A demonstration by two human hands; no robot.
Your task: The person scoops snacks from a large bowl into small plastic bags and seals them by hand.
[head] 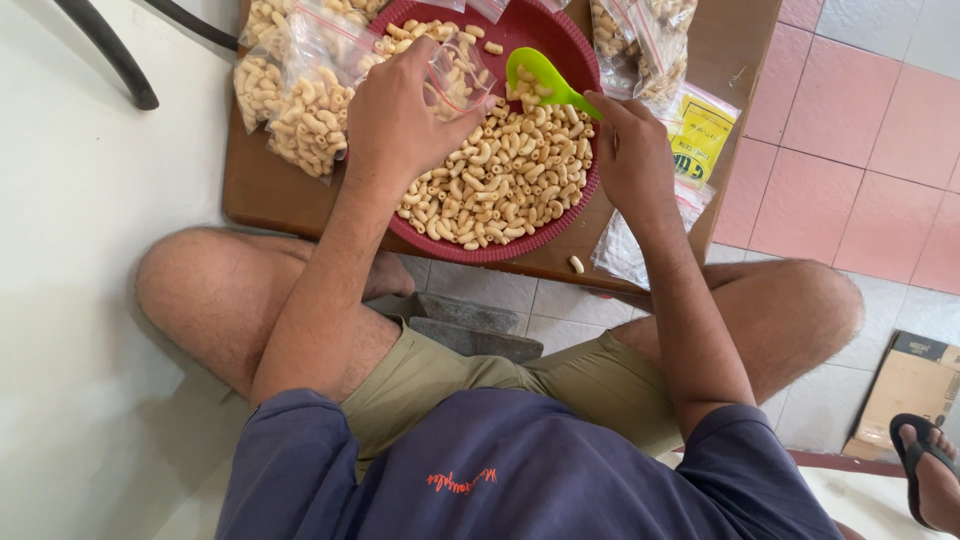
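A round red tray (572, 45) holds a heap of pale elbow macaroni (505, 170) on a low wooden table (262, 195). My left hand (400, 115) grips a small clear zip bag (455, 75) partly filled with macaroni, held over the tray's left side. My right hand (630, 150) holds the handle of a bright green plastic spoon (540, 78), whose bowl sits over the macaroni beside the bag's mouth.
Filled zip bags of macaroni (300, 105) lie at the table's left and top right (640, 35). Empty bags with a yellow label (700, 135) lie at the right edge. One macaroni piece (576, 264) lies near the front edge. Another person's sandalled foot (930, 470) and a cardboard box (905, 390) are at lower right.
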